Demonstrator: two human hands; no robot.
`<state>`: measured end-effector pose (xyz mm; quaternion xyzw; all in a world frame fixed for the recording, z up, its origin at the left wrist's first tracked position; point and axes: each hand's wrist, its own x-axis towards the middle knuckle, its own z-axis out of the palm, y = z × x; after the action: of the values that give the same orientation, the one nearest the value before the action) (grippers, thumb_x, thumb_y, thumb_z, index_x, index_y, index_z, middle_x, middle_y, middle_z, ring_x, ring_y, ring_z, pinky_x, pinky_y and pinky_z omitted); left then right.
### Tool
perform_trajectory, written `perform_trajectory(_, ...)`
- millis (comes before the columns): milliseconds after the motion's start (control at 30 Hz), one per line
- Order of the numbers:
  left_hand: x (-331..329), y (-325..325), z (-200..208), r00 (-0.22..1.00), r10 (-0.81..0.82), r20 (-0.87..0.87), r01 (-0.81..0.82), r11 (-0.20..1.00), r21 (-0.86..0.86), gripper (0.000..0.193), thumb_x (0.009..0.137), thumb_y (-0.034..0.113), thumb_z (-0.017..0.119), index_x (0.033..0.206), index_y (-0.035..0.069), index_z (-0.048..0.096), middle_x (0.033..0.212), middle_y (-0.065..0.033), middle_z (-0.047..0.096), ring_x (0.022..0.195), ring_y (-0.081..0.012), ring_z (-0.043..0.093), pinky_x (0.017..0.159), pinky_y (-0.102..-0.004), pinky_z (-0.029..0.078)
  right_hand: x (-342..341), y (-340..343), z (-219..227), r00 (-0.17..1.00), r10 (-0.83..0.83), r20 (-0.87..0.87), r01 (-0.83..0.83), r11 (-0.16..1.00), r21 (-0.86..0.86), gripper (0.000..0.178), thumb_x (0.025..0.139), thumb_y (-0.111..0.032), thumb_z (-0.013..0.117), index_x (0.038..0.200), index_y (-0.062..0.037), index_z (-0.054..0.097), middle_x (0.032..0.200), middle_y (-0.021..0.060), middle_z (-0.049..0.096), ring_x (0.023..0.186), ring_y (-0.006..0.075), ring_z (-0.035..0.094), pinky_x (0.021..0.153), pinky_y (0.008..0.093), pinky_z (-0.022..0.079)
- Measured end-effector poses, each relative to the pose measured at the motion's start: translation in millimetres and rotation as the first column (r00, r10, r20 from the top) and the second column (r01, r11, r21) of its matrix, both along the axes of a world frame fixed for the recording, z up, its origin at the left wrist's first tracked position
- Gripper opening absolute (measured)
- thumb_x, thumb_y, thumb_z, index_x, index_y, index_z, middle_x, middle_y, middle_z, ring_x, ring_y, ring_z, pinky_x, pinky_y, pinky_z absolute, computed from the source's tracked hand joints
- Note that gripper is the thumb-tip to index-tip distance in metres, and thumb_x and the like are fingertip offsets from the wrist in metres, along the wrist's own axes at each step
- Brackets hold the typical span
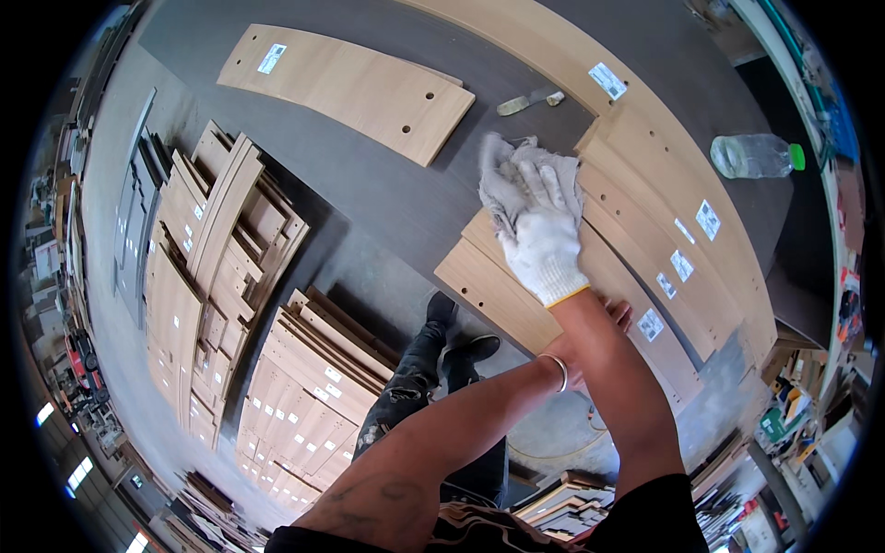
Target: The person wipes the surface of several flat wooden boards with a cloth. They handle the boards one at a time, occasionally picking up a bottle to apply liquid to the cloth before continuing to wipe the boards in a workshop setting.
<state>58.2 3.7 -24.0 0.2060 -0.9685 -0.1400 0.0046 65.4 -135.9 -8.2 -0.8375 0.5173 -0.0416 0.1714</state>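
My right hand (542, 238), in a white knit glove with a yellow-edged cuff, presses a crumpled grey rag (498, 189) down at the far end of a light wood panel (595, 267). My left hand (573, 358) is bare, with a bracelet at its wrist. It rests at the same panel, largely covered by my right forearm; only some fingertips show past it, so its grip cannot be made out. A shorter board with two holes (484, 288) lies to the left of that panel. Labelled curved panels (659, 217) lie to its right.
A scraper (530, 102) and a curved board (350, 81) lie further off on the dark tabletop (396, 194). A clear bottle with a green cap (756, 156) lies on its side at right. Stacked panels (304, 387) and a second pile (217, 267) stand on the floor at left.
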Motion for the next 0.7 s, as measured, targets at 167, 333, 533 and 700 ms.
perform_trajectory(167, 9, -3, 8, 0.998, -0.029, 0.061, 0.032, 0.998, -0.054, 0.094, 0.093, 0.056, 0.05, 0.159, -0.007, 0.03, 0.168, -0.0235, 0.028, 0.158, -0.0433, 0.019, 0.128, -0.0639, 0.018, 12, 1, 27, 0.998, 0.032, 0.055, -0.037, 0.995, 0.096, 0.061, 0.099, -0.034, 0.059, 0.156, -0.0123, 0.049, 0.161, 0.0154, 0.047, 0.156, 0.0327, 0.031, 0.128, 0.0507, 0.021)
perform_trajectory(333, 14, 3, -5, 0.985, 0.045, -0.166, -0.052, 0.998, -0.036, 0.071, 0.1, 0.035, 0.041, 0.156, -0.009, 0.034, 0.165, -0.0249, 0.034, 0.15, -0.0445, 0.037, 0.124, -0.0597, 0.034, 18, 3, 32, 0.997, 0.07, 0.043, -0.074, 0.993, 0.089, 0.062, 0.095, -0.035, 0.066, 0.151, -0.0111, 0.054, 0.162, 0.0136, 0.046, 0.153, 0.0329, 0.035, 0.129, 0.0504, 0.02)
perform_trajectory(533, 0, 13, -31, 0.963, 0.166, -0.211, -0.237, 0.895, -0.377, 0.076, 0.094, 0.042, 0.049, 0.156, -0.001, 0.038, 0.164, -0.0181, 0.036, 0.155, -0.0411, 0.028, 0.127, -0.0608, 0.028, 27, 24, 7, 0.984, 0.066, 0.167, -0.082, 0.992, 0.094, 0.051, 0.094, -0.042, 0.066, 0.141, -0.0226, 0.067, 0.157, 0.0104, 0.053, 0.152, 0.03, 0.038, 0.129, 0.0529, 0.015)
perform_trajectory(700, 9, 14, -17, 0.996, 0.089, -0.013, -0.089, 0.98, -0.176, 0.074, 0.097, 0.039, 0.045, 0.158, -0.002, 0.037, 0.165, -0.0185, 0.036, 0.156, -0.0368, 0.029, 0.129, -0.0615, 0.022, 11, -14, 37, 0.924, -0.054, -0.377, 0.148, 0.963, 0.225, 0.064, 0.096, -0.039, 0.062, 0.154, -0.0159, 0.052, 0.166, 0.009, 0.041, 0.156, 0.0246, 0.031, 0.132, 0.0456, 0.014)
